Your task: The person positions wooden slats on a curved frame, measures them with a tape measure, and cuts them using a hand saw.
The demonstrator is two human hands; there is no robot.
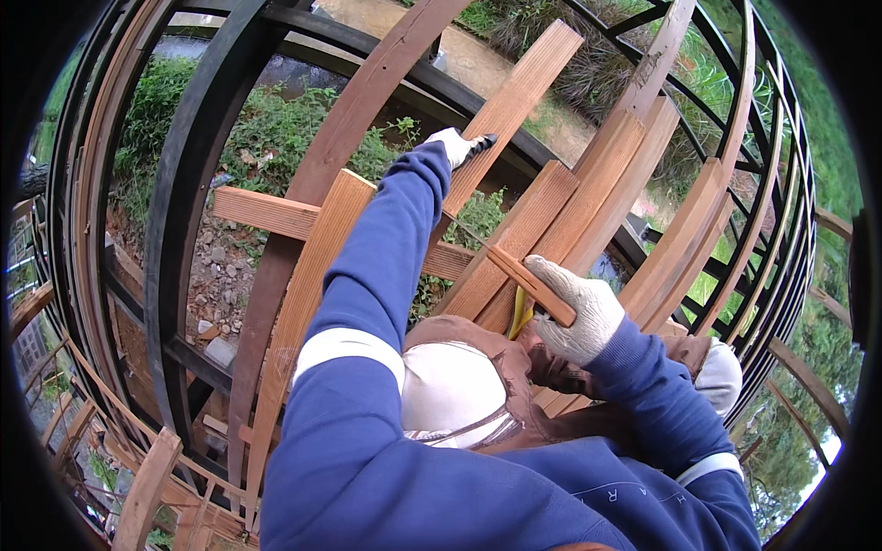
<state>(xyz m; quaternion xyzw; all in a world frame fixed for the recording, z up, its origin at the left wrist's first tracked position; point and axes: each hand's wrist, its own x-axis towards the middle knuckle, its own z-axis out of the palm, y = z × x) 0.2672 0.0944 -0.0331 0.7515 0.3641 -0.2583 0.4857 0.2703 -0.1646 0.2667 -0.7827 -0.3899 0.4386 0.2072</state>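
Observation:
My left hand [452, 147], in a pale glove with dark finger ends, reaches far forward. Its fingers lap over the left edge of a long wooden board [524, 87] and appear closed on it. Nearer my body, my right hand [586, 310] wears a whitish glove and is closed around a short, flat wooden stick [533, 285]. From the stick's far end a thin dark line runs left toward the boards; I cannot make out what it is. A yellow strip [520, 310] shows just left of my right hand, partly hidden.
Several boards [533, 220] lie lengthwise beside my right hand. A short crosspiece [266, 211] passes under a curved-looking plank [317, 275] left of my arm. Black metal beams [188, 165] form an open frame, with rubble [220, 275] and plants [285, 129] below the gaps.

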